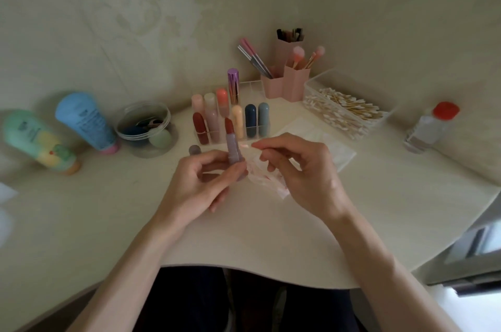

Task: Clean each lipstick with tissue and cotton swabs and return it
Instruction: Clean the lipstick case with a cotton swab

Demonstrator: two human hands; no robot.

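Head view: left hand (199,182) grips lipstick (234,148); unclear whether right hand (301,169) pinches anything.

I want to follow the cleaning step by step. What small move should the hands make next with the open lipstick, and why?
Probably move the right hand slightly left, so the thin stick it pinches, likely a cotton swab, touches the lipstick below its red bullet. The left hand holds that lipstick upright and uncapped, and a cap lies on the table.
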